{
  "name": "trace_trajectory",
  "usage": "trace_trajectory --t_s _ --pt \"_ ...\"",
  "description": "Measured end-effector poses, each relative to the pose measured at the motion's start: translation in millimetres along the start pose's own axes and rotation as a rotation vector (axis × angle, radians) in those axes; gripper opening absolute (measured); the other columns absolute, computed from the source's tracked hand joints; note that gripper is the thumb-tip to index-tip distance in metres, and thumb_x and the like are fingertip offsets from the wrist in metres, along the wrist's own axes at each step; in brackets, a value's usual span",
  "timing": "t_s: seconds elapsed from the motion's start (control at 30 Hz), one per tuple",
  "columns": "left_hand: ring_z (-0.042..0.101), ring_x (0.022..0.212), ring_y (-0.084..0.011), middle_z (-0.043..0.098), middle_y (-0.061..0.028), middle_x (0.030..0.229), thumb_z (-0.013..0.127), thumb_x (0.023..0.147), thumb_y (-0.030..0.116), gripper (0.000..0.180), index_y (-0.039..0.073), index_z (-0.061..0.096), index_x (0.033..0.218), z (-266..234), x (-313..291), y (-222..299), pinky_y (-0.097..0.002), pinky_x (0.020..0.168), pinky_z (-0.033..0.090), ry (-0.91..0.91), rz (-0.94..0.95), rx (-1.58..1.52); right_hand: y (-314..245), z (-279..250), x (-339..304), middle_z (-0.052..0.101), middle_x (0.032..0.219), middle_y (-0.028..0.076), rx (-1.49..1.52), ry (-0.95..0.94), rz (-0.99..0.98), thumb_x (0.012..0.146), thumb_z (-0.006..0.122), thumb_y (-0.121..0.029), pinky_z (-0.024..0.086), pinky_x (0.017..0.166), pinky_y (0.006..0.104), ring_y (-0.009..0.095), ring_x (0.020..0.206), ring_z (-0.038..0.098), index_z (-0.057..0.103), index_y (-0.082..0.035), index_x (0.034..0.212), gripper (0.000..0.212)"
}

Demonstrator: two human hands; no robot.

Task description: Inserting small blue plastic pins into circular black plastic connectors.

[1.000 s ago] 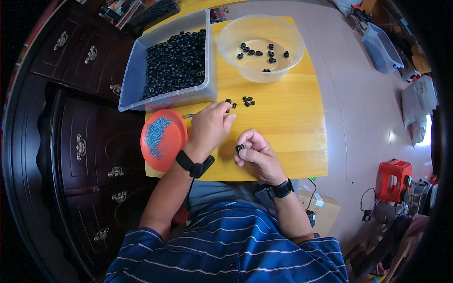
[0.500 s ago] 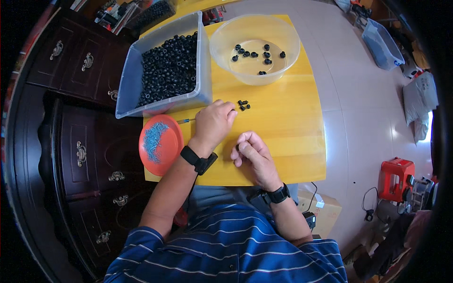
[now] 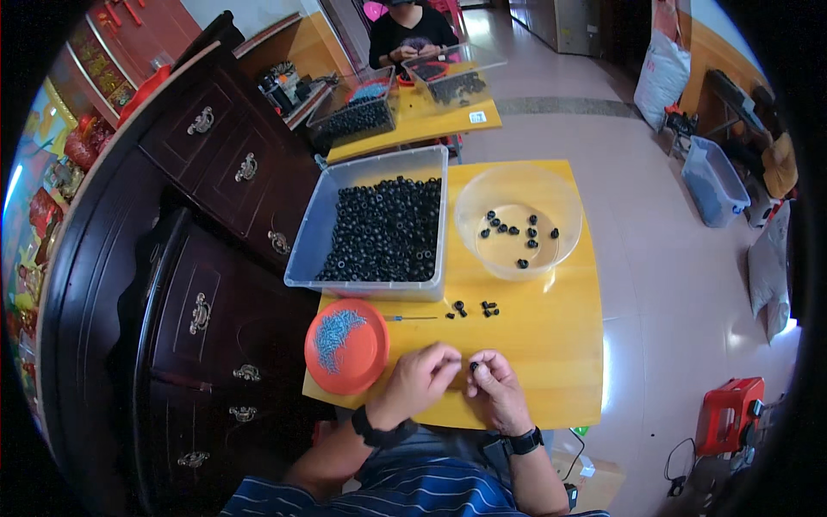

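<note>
Two bare hands over the near end of a yellow counter (image 3: 560, 353), close together, fingertips just apart. Right hand (image 3: 501, 395): grip closed, thumb and fingers pinching a small black part (image 3: 474, 366), which sits at the fingertips on the hand's left side, above the counter. Left hand (image 3: 422, 379): fingers curled, thumb drawn in near the fingertips; cannot tell whether this grip is fully closed or has hold of anything. Left of it, an orange-red plate (image 3: 376, 349) with a heap of thin blue-grey pieces (image 3: 334, 339). Just right of the plate's far side, a slim tool (image 3: 418, 318) lying flat, shaft pointing right. Beyond the hands, loose black pieces (image 3: 489, 308) in two small clusters. Far left on the counter, a clear rectangular tub (image 3: 379, 289) holding a mass of black rings (image 3: 383, 228); to its right, a clear round bowl (image 3: 508, 251) with scattered black pieces. Farther off, a second yellow counter (image 3: 431, 123), another person (image 3: 409, 33) behind it. Dark drawer cabinet (image 3: 237, 314) along the left; red stool (image 3: 722, 417) on the floor at right.
</note>
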State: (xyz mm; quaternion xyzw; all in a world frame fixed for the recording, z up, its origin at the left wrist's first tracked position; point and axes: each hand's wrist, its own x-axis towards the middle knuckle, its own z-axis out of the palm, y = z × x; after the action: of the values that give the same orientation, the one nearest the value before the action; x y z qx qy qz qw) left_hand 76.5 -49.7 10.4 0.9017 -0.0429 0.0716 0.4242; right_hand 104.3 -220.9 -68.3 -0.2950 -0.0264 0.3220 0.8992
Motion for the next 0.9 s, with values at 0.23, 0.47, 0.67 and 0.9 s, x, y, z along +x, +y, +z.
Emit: trace_trajectory --t_s 0.23,0.47,0.67,0.9 --pt "0.065 0.07 -0.0097 0.071 -0.0048 0.084 0.075 0.086 0.003 0.012 0.0 0.068 0.095 -5 -42 -12 -0.0252 0.062 0.051 0.094 -0.103 -0.153 2 10 0 0.066 0.092 0.004 -0.022 -0.017 0.095 0.101 0.061 -0.015 0.051 0.075 0.0239 0.01 0.079 0.061 0.058 -0.007 0.115 0.016" --pt "0.067 0.078 -0.0158 0.07 -0.01 0.089 0.068 0.088 -0.001 0.018 -0.002 0.072 0.106 -13 -41 -12 -0.0274 0.069 0.053 0.169 0.015 -0.152 10 21 3 0.067 0.097 0.005 -0.14 -0.026 0.116 0.101 0.058 -0.013 0.052 0.078 0.0239 0.01 0.082 0.062 0.058 -0.006 0.112 0.013" --pt "0.071 0.08 -0.0166 0.072 -0.0112 0.089 0.067 0.089 -0.002 0.015 -0.003 0.07 0.103 -17 -53 -10 -0.0272 0.069 0.055 0.136 -0.01 -0.215 14 28 -5 0.068 0.099 0.004 -0.285 -0.062 0.104 0.101 0.059 -0.014 0.052 0.081 0.0243 0.009 0.084 0.063 0.06 -0.004 0.116 0.018" --pt "0.072 0.078 -0.0155 0.073 -0.0095 0.086 0.07 0.089 0.001 0.01 -0.001 0.068 0.099 -17 -67 -17 -0.0283 0.069 0.056 0.209 -0.106 -0.26 23 35 -13 0.068 0.103 0.003 -0.327 -0.05 0.169 0.101 0.062 -0.015 0.054 0.082 0.0243 0.01 0.091 0.065 0.06 -0.003 0.117 0.02"
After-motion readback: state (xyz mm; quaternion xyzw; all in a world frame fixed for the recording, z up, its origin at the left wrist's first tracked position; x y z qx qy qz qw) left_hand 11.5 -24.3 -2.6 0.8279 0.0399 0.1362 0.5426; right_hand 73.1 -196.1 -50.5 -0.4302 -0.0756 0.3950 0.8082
